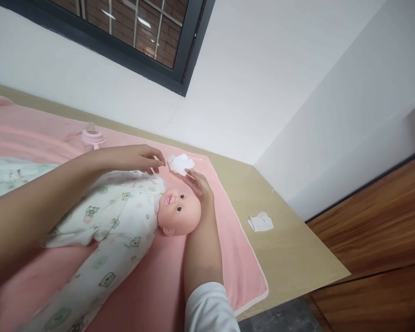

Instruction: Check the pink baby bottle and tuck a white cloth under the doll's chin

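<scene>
A baby doll in a white printed outfit lies on its back on a pink blanket, head toward the right. My left arm crosses above the doll's body. My left hand is beside the doll's shoulder, palm down, fingers loosely curved and apart, with nothing seen in them. Around the top of the doll's head reaches my right arm. The fingertips of my right hand close on the lower edge of a crumpled white tissue; part of that grip is hidden. A small gap separates my left fingertips from the tissue.
A pink-collared baby bottle rests on the blanket behind my left forearm. Another folded white tissue lies on the tan tabletop at right. White walls and a dark-framed window border the back; wood-grain panels stand at right.
</scene>
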